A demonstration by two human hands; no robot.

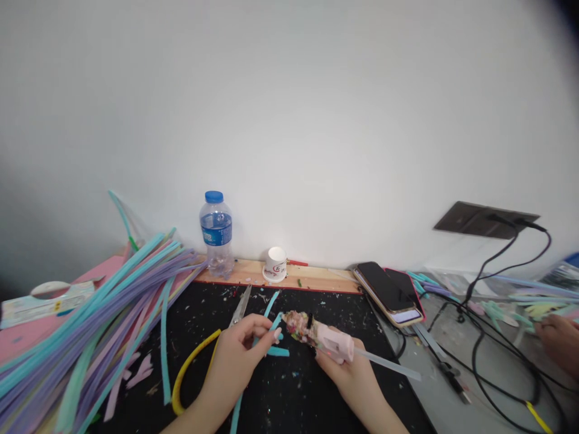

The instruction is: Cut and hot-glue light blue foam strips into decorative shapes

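Note:
My left hand (pixel 237 349) pinches a short light-blue pipe cleaner (pixel 276 320) between thumb and fingertips. Wrapped around a pale pink hot glue gun (pixel 335 342) is my right hand (pixel 350 377). The gun's nozzle end, crusted with coloured bits, points left and sits close to the pinched piece; whether they touch I cannot tell. A translucent glue stick (pixel 393 364) juts from its back. Scissors (pixel 240 307) with a yellow handle lie partly hidden beneath my left hand and wrist. Other light-blue pieces (pixel 277 351) rest on the black mat (pixel 298 398).
A large bundle of pastel pipe cleaners (pixel 122 301) fills the left side. Along the wall stand a water bottle (pixel 216 235) and a paper cup (pixel 275 264). Stacked phones (pixel 389 289), black cables (pixel 477 337) and another person's hand (pixel 558 340) are on the right.

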